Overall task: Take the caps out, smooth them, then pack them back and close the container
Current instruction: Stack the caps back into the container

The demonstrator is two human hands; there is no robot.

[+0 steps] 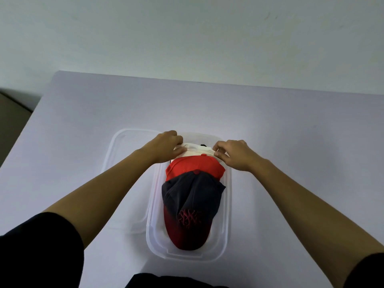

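Observation:
A clear plastic container [227, 206] stands on the table in front of me with caps stacked inside it. Nearest me lies a dark navy cap with a red brim [192, 206]. Behind it sits a red cap [194, 166], and at the far end a white cap [196, 150]. My left hand [166, 145] pinches the white cap's left edge. My right hand [232, 153] pinches its right edge. A sliver of something black shows behind the white cap.
The container's clear lid [122, 179] lies flat on the table, against the container's left side and partly under my left forearm. The table's left edge [27, 129] runs diagonally, with a darker floor beyond it. A pale wall rises behind the table.

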